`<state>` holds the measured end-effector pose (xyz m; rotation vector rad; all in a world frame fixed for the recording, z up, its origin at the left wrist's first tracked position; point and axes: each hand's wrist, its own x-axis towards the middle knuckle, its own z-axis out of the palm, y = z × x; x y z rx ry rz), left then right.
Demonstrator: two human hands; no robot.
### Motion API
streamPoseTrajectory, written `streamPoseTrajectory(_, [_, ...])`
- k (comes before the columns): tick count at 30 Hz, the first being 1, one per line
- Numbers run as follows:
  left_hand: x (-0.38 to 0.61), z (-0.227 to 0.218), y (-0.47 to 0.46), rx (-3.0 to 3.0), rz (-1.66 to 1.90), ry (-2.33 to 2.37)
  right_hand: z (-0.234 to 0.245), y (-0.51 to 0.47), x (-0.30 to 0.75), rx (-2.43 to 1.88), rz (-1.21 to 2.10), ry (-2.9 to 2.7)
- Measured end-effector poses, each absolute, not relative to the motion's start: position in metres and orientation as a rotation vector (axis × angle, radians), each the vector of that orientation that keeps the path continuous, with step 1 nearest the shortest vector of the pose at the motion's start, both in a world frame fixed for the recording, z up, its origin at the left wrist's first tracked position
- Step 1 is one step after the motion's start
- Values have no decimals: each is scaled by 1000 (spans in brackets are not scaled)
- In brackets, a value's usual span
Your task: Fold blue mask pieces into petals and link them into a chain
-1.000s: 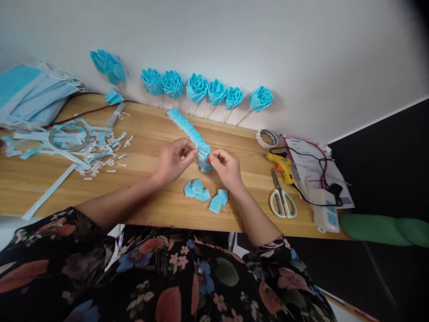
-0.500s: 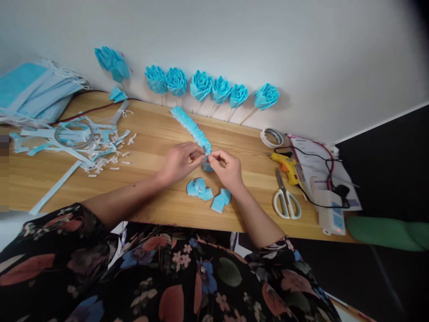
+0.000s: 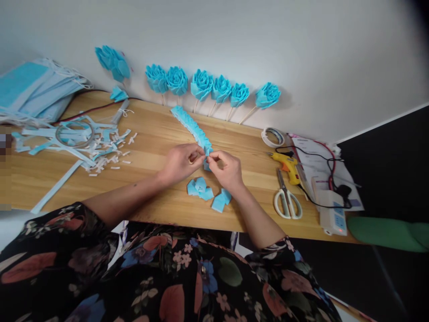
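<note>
My left hand (image 3: pixel 184 162) and my right hand (image 3: pixel 225 169) meet at the near end of a row of folded light-blue petals (image 3: pixel 190 125). Thumb and forefinger of each hand pinch a small blue folded piece (image 3: pixel 208 154) between them. The fingertips cover most of it. The petal row runs away from my hands toward the wall, lying on the wooden table. Just below my hands lie two small groups of loose blue pieces, a left cluster (image 3: pixel 200 188) and a right pair (image 3: pixel 221 200).
Several blue fabric roses on sticks (image 3: pixel 201 85) lean against the wall. Face masks (image 3: pixel 40 89), cut strips (image 3: pixel 50 188) and a clear tape roll (image 3: pixel 74 134) lie left. At right are white tape (image 3: pixel 272 137), a yellow glue gun (image 3: pixel 285 167), scissors (image 3: pixel 286 202) and a power strip (image 3: pixel 331 213).
Hardly anything differs. My fingers shift slightly on the pinched blue piece, and the whole view has moved a little.
</note>
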<state>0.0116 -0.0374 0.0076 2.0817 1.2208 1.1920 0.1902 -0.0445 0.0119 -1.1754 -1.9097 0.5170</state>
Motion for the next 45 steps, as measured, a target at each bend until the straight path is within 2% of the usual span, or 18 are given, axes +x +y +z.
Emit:
streamPoseTrajectory(13, [12, 10, -38, 2034, 1174, 1169, 14, -44, 191, -1181, 564, -1878])
streamPoseTrajectory(19, [10, 4, -28, 1661, 1277, 1124, 17, -43, 192, -1190, 773, -1753])
streamPoseTrajectory(26, [8, 1, -18, 1497, 1022, 948, 14, -42, 194, -1195, 929, -1715])
streamPoseTrajectory(31, [10, 1, -22, 1488, 1048, 935, 14, -41, 194, -1148, 1075, -1703])
streamPoseTrajectory(45, [10, 2, -23, 1392, 1031, 865, 15, -39, 194, -1207, 1067, -1713])
